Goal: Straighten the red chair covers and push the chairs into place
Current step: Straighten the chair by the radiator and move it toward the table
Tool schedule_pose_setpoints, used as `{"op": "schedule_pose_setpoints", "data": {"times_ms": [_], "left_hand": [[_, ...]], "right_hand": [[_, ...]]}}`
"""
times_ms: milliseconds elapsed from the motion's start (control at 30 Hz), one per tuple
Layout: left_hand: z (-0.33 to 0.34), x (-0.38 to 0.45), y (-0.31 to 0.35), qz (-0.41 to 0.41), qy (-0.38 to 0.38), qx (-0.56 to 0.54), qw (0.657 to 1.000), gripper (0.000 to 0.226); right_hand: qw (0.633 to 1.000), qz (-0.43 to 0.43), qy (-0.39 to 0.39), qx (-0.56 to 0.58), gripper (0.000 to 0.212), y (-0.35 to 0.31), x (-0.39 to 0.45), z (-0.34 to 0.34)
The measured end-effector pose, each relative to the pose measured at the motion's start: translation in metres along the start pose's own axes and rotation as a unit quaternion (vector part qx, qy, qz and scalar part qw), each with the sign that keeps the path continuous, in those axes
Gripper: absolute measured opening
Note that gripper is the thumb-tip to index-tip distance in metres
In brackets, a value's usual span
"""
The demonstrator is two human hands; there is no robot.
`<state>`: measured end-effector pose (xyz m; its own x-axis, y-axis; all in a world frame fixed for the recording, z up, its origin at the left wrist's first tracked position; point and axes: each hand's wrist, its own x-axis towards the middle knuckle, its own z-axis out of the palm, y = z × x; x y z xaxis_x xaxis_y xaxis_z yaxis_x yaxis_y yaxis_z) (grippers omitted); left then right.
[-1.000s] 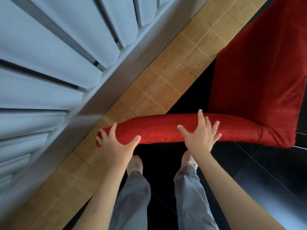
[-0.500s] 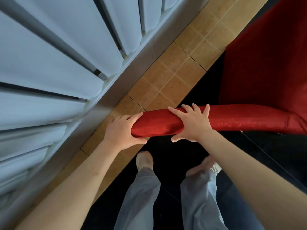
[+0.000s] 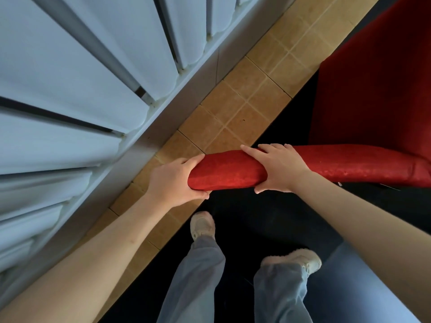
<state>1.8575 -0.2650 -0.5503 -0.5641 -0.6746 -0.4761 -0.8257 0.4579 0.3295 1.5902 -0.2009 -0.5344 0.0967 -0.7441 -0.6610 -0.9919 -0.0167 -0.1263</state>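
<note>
Both hands hold the top of the red chair cover [image 3: 338, 165]. Left hand [image 3: 173, 180] wraps around its end. Right hand [image 3: 278, 167] grips it near the middle. It sits over tan floor tiles [image 3: 242, 108], beside a white wall [image 3: 70, 89].

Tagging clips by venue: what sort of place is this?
Probably a banquet or dining hall: a chair in a red fabric cover, white pleated cloth beside it like a table skirt, and tan tile floor.
</note>
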Motion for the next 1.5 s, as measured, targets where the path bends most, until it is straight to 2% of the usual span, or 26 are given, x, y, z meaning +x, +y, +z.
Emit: {"op": "schedule_pose_setpoints", "data": {"times_ms": [167, 367, 633, 967, 1233, 1500], "left_hand": [[0.001, 0.001, -0.001, 0.009, 0.002, 0.013, 1.000, 0.109], [-0.001, 0.002, 0.001, 0.015, 0.008, 0.013, 1.000, 0.104], [-0.006, 0.007, -0.002, 0.014, -0.055, -0.016, 0.998, 0.108], [0.000, 0.005, -0.005, 0.043, -0.011, -0.034, 0.998, 0.091], [-0.009, 0.000, 0.008, 0.069, 0.013, -0.046, 0.996, 0.090], [-0.041, -0.005, 0.038, 0.053, -0.025, -0.025, 0.998, 0.087]], "right_hand": [[1.000, 0.002, 0.019, 0.004, 0.120, -0.001, -0.001, 0.003], [1.000, -0.005, -0.002, 0.009, 0.119, 0.008, -0.001, 0.001], [0.999, -0.002, 0.039, -0.005, 0.107, 0.007, 0.001, 0.005], [0.995, -0.034, 0.089, -0.018, 0.102, 0.009, 0.001, 0.009], [0.994, -0.040, 0.103, -0.006, 0.101, 0.021, -0.015, 0.002], [0.992, -0.042, 0.118, 0.006, 0.098, 0.036, -0.035, -0.018]]}}
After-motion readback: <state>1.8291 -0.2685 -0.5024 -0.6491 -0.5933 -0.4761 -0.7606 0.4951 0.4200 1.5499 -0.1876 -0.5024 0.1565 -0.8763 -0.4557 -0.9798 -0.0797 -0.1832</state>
